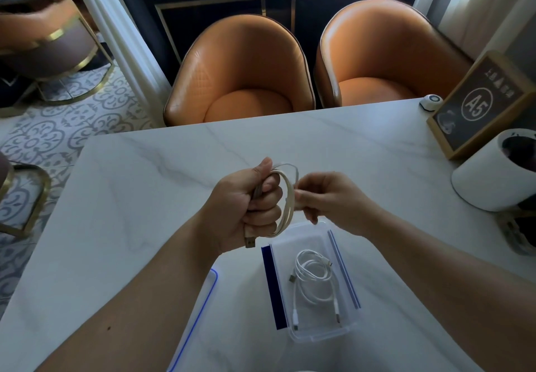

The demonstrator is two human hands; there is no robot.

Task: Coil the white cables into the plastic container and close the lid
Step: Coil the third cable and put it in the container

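1. I see the left hand closed in a fist around a coiled cable. The cable is cream-white and makes round loops. Its metal plug sticks out below the fist.
2. The right hand pinches the far end of the same cable between thumb and fingers. The other fingers are curled in loosely.
3. Both hands are up above the counter, just past the far end of the plastic container.
4. The container is clear, shaped like a box, and open on top. It has blue strips on its left and right sides.
5. A thin white cable lies loosely coiled inside the container.
6. The lid, clear with a blue edge, lies on the counter to the left, partly hidden under my left arm.
7. The counter is smooth white marble with grey lines.
8. Far right stand a white round pot and a framed sign. Two orange chairs sit beyond the counter.
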